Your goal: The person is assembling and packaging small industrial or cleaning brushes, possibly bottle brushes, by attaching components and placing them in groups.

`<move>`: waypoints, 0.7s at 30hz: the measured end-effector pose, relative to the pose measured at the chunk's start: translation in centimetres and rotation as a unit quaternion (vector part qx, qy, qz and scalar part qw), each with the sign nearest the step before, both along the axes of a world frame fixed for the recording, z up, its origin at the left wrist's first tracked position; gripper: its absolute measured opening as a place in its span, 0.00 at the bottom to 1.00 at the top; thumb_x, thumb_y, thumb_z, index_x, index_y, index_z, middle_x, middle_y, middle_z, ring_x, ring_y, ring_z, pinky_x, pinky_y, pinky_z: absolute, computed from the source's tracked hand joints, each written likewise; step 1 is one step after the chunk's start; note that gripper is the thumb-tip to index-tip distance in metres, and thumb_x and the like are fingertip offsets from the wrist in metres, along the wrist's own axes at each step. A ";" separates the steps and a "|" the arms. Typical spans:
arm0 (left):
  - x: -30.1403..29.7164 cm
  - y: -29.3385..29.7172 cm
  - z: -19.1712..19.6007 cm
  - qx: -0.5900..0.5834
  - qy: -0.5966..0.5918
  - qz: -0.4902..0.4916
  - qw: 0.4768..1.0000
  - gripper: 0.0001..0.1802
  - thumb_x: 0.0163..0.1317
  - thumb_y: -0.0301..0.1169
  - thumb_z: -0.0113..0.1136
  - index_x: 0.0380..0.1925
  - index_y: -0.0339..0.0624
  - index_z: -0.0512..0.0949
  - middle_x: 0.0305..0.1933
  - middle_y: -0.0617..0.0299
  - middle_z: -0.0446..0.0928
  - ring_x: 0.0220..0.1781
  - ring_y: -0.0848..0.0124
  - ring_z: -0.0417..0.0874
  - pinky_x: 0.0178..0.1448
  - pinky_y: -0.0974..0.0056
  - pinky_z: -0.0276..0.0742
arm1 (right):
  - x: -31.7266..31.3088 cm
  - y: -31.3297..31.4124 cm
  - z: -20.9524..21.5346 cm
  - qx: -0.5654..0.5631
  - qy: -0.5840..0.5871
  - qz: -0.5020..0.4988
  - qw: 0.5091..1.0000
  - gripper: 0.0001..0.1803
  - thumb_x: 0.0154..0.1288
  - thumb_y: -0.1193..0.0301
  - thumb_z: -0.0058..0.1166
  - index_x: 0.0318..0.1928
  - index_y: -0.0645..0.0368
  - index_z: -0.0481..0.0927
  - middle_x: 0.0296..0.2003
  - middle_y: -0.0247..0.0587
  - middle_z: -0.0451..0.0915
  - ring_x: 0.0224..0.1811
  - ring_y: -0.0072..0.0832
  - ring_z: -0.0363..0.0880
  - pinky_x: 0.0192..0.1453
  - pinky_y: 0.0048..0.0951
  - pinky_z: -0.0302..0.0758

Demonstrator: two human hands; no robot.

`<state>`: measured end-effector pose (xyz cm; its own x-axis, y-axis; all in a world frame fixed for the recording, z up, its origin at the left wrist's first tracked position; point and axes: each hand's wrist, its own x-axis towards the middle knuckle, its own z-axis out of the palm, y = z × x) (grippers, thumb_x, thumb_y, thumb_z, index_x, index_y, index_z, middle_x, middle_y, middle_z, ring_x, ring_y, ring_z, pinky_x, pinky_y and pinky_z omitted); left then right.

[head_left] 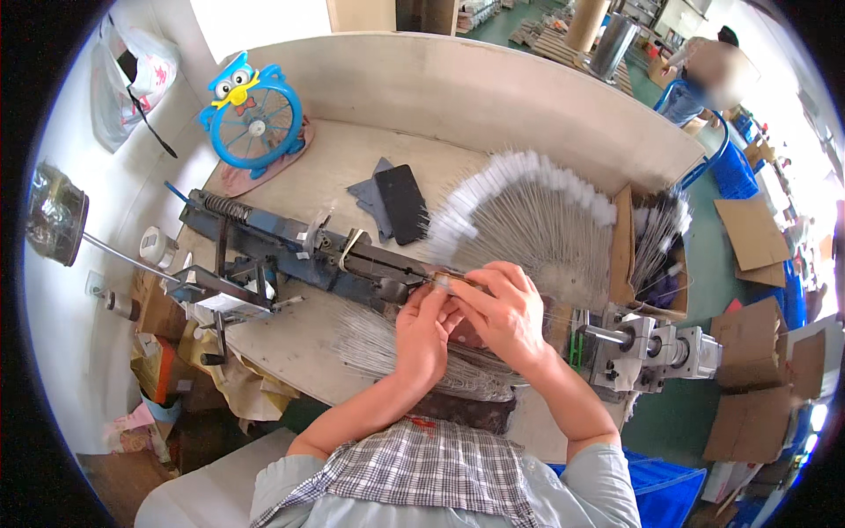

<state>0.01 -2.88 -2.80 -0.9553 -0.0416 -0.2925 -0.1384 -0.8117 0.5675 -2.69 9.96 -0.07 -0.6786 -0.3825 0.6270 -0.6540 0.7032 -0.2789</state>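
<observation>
Close together at the right end of a long dark metal jig (352,260), both my hands work with curled fingers. My left hand (424,330) has its thumb and fingers pinched near a tiny whitish piece (442,281). From the other side my right hand (502,310) pinches at the same spot, fingers bent over it. What exactly either hand grips is too small to make out. Under and in front of the hands lies a heap of thin wires (370,341). Beyond them, a wide fan of thin wire brushes with white fluffy tips (546,207) spreads over the table.
Right of my hands stands a metal spindle machine (651,345). A cardboard box (623,255) holds more wire brushes. A black phone (401,204) lies on a grey cloth. At the back left is a blue cartoon-shaped fan (255,128). A lamp (57,216) reaches in from the left. Another person (704,84) is far right.
</observation>
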 end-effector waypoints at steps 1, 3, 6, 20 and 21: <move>0.2 0.0 -0.1 -0.009 0.017 -0.005 1.000 0.07 0.66 0.25 0.49 0.42 0.35 0.72 0.42 0.58 0.77 0.41 0.73 0.80 0.49 0.67 0.76 | 0.0 0.1 0.0 0.001 0.000 -0.001 1.000 0.14 0.47 0.69 0.63 0.39 0.50 0.84 0.37 0.32 0.79 0.44 0.33 0.75 0.43 0.34 0.74; 0.1 -0.1 -0.1 -0.008 0.017 -0.007 1.000 0.06 0.66 0.24 0.50 0.41 0.35 0.72 0.42 0.58 0.77 0.41 0.73 0.80 0.49 0.67 0.77 | 0.2 0.4 0.2 0.005 -0.002 0.001 1.000 0.14 0.47 0.69 0.63 0.39 0.50 0.84 0.36 0.33 0.79 0.43 0.33 0.75 0.43 0.34 0.75; -0.1 0.0 0.0 -0.012 0.014 -0.014 1.000 0.06 0.64 0.23 0.52 0.41 0.35 0.72 0.42 0.58 0.77 0.42 0.73 0.80 0.49 0.68 0.77 | 0.2 1.0 0.4 0.002 -0.005 0.001 1.000 0.14 0.47 0.71 0.64 0.38 0.52 0.84 0.36 0.34 0.79 0.42 0.35 0.76 0.42 0.34 0.76; 0.0 -0.4 -1.0 -0.001 0.022 -0.025 0.999 0.11 0.69 0.32 0.50 0.46 0.39 0.73 0.40 0.63 0.76 0.41 0.76 0.78 0.47 0.69 0.74 | 0.1 -1.7 1.0 -0.030 -0.067 0.026 0.997 0.17 0.46 0.76 0.61 0.41 0.55 0.83 0.39 0.36 0.79 0.44 0.37 0.76 0.45 0.33 0.76; 0.0 -0.4 -0.8 -0.005 0.020 -0.022 1.000 0.11 0.69 0.32 0.50 0.46 0.39 0.73 0.39 0.63 0.76 0.41 0.76 0.78 0.47 0.69 0.74 | 0.0 -1.8 1.1 -0.031 -0.074 0.028 0.996 0.17 0.46 0.76 0.61 0.41 0.55 0.82 0.40 0.36 0.79 0.44 0.36 0.76 0.45 0.33 0.76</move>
